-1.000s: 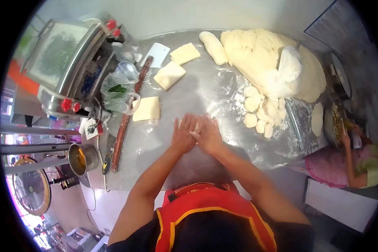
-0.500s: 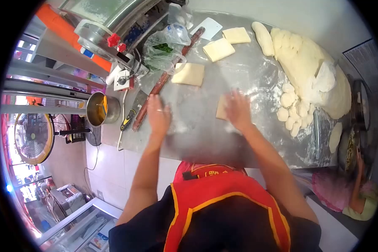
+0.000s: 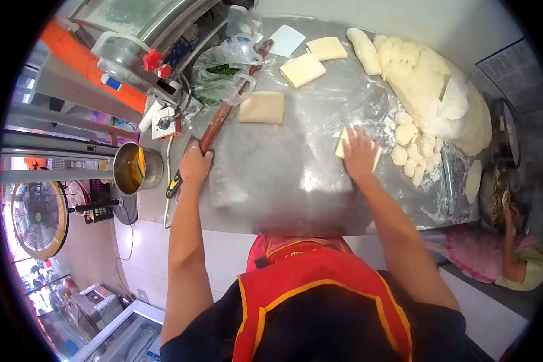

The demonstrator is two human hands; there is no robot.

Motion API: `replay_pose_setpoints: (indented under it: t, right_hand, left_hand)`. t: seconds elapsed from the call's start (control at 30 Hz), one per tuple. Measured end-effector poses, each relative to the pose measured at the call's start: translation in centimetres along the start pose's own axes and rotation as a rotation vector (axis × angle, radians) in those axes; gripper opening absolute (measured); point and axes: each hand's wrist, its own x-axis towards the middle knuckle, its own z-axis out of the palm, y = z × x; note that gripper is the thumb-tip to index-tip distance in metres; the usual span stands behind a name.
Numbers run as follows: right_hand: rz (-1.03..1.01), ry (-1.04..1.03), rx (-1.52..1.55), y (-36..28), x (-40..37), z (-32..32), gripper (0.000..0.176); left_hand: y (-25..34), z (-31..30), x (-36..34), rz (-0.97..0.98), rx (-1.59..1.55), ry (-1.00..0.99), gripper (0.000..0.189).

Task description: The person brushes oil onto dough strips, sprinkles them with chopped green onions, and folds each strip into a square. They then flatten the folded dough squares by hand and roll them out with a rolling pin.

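Observation:
My left hand (image 3: 195,164) is closed around the near end of a long reddish-brown rolling pin (image 3: 216,125), which slants away over the metal worktop. Just beside that hand, a scraper's black and yellow handle (image 3: 174,184) sticks out; its blade is mostly covered. My right hand (image 3: 360,152) lies flat, fingers stretched, on a folded square of dough (image 3: 340,148). Another folded dough square (image 3: 262,108) rests to the right of the pin. Farther back lie two more, one folded piece (image 3: 303,70) and one smaller piece (image 3: 327,49).
A big dough mass (image 3: 425,78) and several small dough balls (image 3: 411,148) occupy the worktop's right side. A plastic bag of greens (image 3: 223,71) touches the pin. At the left stands a metal pot (image 3: 121,175). Another person's arm (image 3: 511,241) shows at far right.
My left hand has moved left and closed on the rolling pin's near end. My right hand and the dough square under it have shifted right.

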Motion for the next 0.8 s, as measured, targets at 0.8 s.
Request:
replay_pose_setpoints:
  t: [0.8]
  right_hand:
    - [-0.305, -0.009, 0.130, 5.0, -10.8, -4.9, 0.059]
  left_hand:
    - [5.1, 4.0, -14.0, 0.651, -0.088, 0.168, 0.053]
